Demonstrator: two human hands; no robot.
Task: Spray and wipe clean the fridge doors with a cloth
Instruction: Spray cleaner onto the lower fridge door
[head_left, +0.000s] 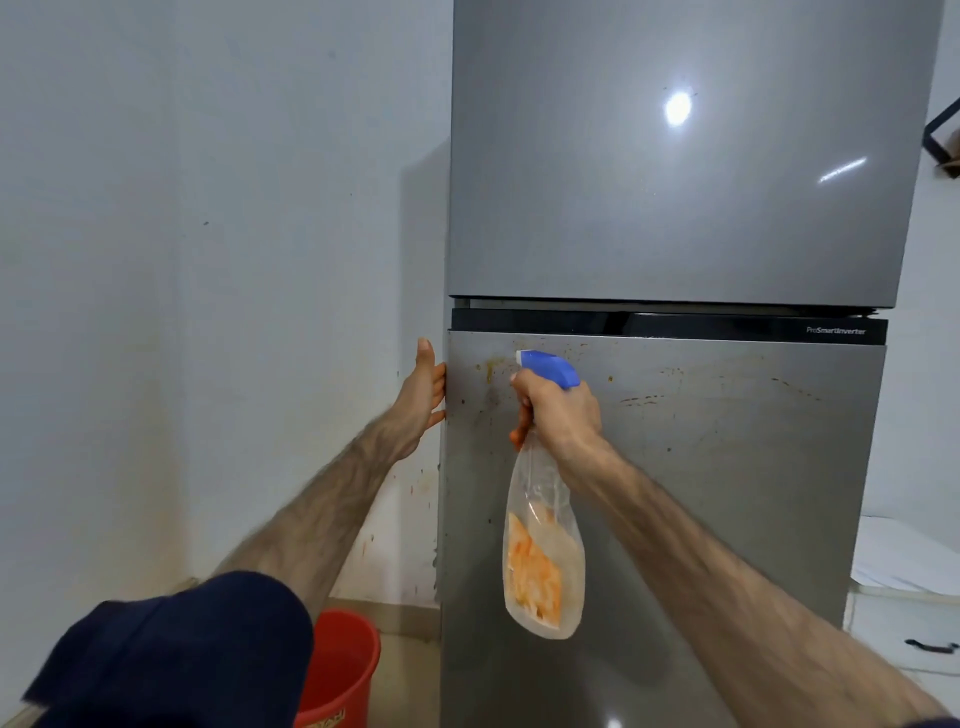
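A tall grey fridge fills the right half of the view. Its upper door (675, 156) looks smooth and shiny. Its lower door (727, 467) carries brown and orange stains and drips near the top. My right hand (558, 410) grips a clear spray bottle (543, 545) with a blue trigger head, the nozzle aimed at the stained top left of the lower door. My left hand (423, 395) rests flat against the lower door's left edge, fingers spread. A dark blue cloth (176, 654) hangs over my left upper arm.
A red bucket (337, 670) stands on the floor left of the fridge. The white wall (208, 260) on the left has orange splashes low down. A white cabinet (909, 597) with a black handle sits to the right of the fridge.
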